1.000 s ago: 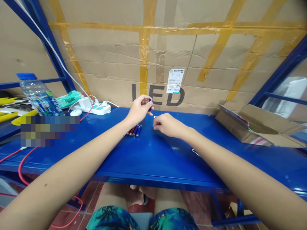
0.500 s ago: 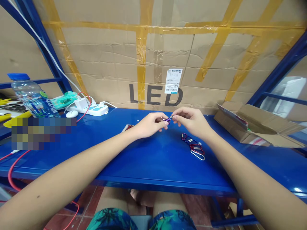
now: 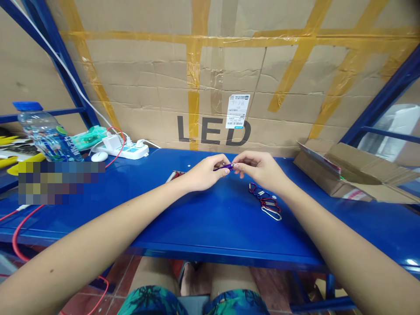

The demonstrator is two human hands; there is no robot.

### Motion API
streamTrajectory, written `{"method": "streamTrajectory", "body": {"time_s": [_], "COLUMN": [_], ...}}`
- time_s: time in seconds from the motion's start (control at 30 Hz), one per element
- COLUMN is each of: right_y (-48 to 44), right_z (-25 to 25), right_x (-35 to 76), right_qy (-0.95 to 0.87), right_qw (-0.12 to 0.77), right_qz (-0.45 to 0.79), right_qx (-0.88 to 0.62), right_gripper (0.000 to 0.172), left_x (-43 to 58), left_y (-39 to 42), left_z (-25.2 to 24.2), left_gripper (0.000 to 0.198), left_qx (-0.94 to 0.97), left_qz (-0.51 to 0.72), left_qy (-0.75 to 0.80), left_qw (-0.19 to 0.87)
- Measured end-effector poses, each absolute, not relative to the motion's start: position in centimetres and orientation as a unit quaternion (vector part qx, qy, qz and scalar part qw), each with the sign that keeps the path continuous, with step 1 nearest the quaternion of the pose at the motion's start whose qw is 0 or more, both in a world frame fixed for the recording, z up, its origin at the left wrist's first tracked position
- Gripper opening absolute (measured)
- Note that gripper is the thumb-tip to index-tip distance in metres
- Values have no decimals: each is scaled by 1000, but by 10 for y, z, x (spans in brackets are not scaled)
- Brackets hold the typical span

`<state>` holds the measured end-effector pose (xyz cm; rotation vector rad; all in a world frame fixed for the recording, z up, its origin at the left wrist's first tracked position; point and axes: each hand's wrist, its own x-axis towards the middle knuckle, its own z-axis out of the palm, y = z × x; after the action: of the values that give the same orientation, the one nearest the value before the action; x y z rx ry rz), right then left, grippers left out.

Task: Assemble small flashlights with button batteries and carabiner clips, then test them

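Note:
My left hand (image 3: 208, 172) is closed on a slim purple metal item (image 3: 224, 166), its thumb pressed along one side. What kind of item it is stays unclear, as the fingers cover much of it. At its right end, my right hand (image 3: 257, 167) pinches a small silvery piece (image 3: 233, 165) against it; the fingertips hide its shape. Several carabiners lie in a row below my right hand, among them a blue carabiner (image 3: 261, 192) and a silver carabiner (image 3: 271, 213). Partly behind my left forearm are red and silver pieces (image 3: 176, 176).
A large cardboard sheet (image 3: 147, 87) stands behind the blue table (image 3: 210, 227). An open cardboard box (image 3: 328, 175) sits at the right. At the left are a water bottle (image 3: 49, 135), a white power strip (image 3: 131, 151) and a red cable (image 3: 22, 229).
My right hand has moved slightly left and down, bringing the silvery piece against the purple item. The purple item now lies flatter between both hands.

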<state>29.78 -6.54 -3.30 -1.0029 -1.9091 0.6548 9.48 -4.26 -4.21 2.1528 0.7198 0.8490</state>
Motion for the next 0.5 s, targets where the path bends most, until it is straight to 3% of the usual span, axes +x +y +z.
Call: {"method": "streamTrajectory", "body": {"time_s": [0.2, 0.3, 0.5], "right_y": [-62, -62, -69], "right_z": [-37, -38, -36], "right_x": [300, 300, 299], "right_qy": [-768, -807, -880], "right_qw": [420, 366, 237], "right_qz": [255, 211, 77], "right_qx": [-412, -412, -404], "right_gripper": [18, 15, 27], "left_x": [94, 95, 99], "left_y": [-42, -44, -49], "left_z": [-39, -37, -36], "left_gripper": [36, 36, 32], "left_qx": [829, 838, 852], "left_qz": [303, 310, 288], "left_qy": [324, 329, 333], "left_qw": [339, 306, 282]}}
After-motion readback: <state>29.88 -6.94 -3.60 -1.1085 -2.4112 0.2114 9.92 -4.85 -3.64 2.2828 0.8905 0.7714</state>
